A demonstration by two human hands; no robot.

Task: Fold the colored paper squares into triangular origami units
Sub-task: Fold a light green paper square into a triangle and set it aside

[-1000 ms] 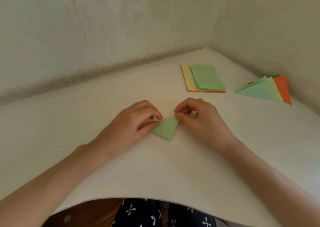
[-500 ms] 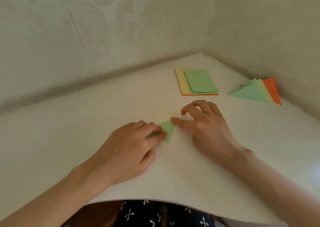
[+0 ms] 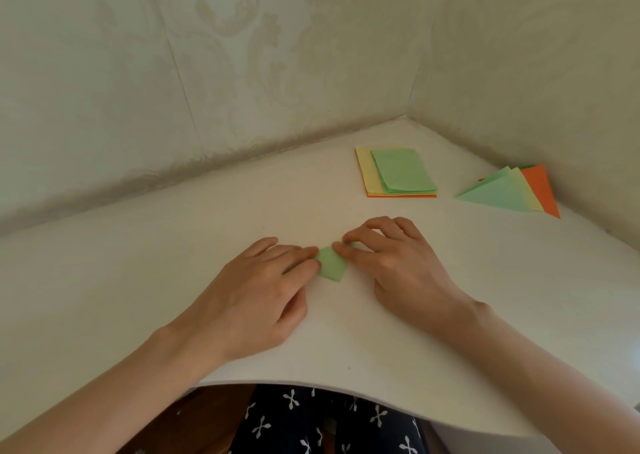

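A small folded green paper piece (image 3: 331, 265) lies flat on the white table (image 3: 138, 263), between my two hands. My left hand (image 3: 256, 294) lies palm down with straight fingers, its fingertips pressing the paper's left edge. My right hand (image 3: 388, 263) presses the paper's upper right corner with its fingertips; its fingers are slightly arched and part of the paper is hidden beneath them.
A stack of paper squares (image 3: 398, 173), green on top of yellow and orange, sits at the back. Folded triangles (image 3: 509, 194) in green, yellow and orange lie at the right by the wall. Walls close the table's far corner.
My left hand has slid back off the paper, uncovering more of it. My right hand's fingertips moved onto the upper right corner. The view shifted slightly.
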